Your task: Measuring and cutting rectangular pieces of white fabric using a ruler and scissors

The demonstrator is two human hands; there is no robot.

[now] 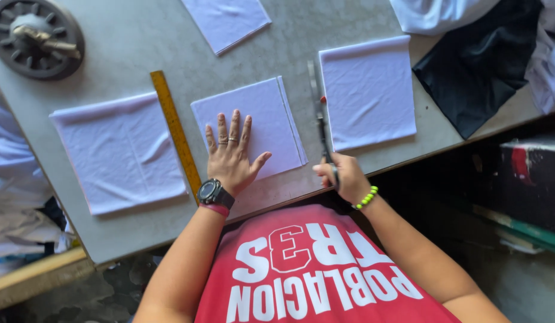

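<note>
My left hand point(231, 152) lies flat with fingers spread on a folded white cloth square point(271, 116) in the middle of the grey table point(140, 42). It wears rings, a black watch and a pink band. My right hand point(342, 176), with a green bead bracelet, grips the handles of long scissors point(318, 107). Their blades point away from me, lying between the middle cloth and another white cloth square point(370, 90) on the right.
A yellow wooden ruler point(173, 128) lies left of my left hand, beside a third white cloth piece point(119, 152). A fourth piece point(226, 21) sits at the far edge. A round metal weight point(35, 37) is top left. Black fabric point(478, 66) and white fabric lie at right.
</note>
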